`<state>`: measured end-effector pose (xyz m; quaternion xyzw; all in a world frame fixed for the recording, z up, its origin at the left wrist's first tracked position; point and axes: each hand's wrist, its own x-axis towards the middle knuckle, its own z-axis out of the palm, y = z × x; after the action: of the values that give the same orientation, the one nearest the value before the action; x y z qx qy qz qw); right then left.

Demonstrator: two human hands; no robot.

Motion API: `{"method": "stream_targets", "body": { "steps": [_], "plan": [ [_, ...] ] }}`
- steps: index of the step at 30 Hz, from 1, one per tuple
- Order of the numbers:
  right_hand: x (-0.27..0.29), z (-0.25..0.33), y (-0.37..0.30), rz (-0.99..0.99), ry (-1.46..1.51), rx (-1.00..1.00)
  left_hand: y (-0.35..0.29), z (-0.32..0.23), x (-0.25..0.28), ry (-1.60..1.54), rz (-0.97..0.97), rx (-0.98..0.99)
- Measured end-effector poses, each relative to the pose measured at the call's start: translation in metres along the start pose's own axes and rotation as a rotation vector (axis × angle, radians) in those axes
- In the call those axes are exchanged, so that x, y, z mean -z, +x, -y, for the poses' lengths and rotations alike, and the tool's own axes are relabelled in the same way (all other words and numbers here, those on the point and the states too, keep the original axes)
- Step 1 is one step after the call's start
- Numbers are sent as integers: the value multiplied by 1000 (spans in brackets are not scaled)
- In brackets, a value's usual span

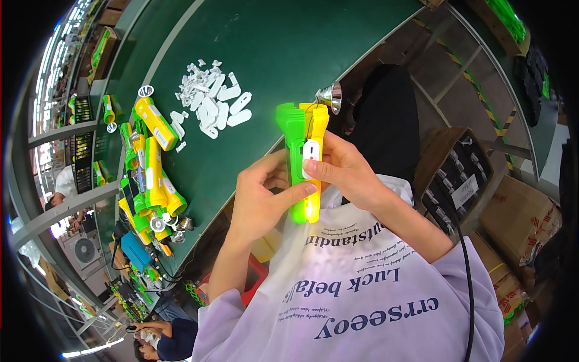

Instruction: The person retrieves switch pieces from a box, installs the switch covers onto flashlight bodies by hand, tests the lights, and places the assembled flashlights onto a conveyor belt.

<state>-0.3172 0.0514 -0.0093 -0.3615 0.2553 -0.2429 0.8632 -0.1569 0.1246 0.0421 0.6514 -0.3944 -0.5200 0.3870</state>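
Observation:
In front of my chest, both my hands hold a green and yellow flashlight body (297,142) with its wide end up. My left hand (260,190) grips the green side, its thumb across the front. My right hand (347,166) is closed round the yellow side, with the thumb pressed on a white oval plate (312,151) that has a dark slot. A silver cone reflector (330,98) hangs off the open wide end beside a thin wire. The lower end of the body glows brightly.
On the green table (265,54) lies a pile of white plastic parts (208,111). Left of it are several green and yellow flashlights (155,175), some with reflectors hanging out, and a blue box (136,252). A crate (461,175) and cardboard boxes (518,211) stand at right.

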Motion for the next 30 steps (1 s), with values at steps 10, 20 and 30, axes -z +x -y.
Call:
{"method": "stream_targets", "body": {
  "steps": [10,20,30],
  "plan": [
    [-1,0,1,13,1,-9,1,-4,4,-47,53,54],
    [4,-1,2,18,-68,0,3,-4,-2,-2,14,39],
    [7,-4,1,21,-154,66,2,-5,-6,75,26,47]
  ]
}}
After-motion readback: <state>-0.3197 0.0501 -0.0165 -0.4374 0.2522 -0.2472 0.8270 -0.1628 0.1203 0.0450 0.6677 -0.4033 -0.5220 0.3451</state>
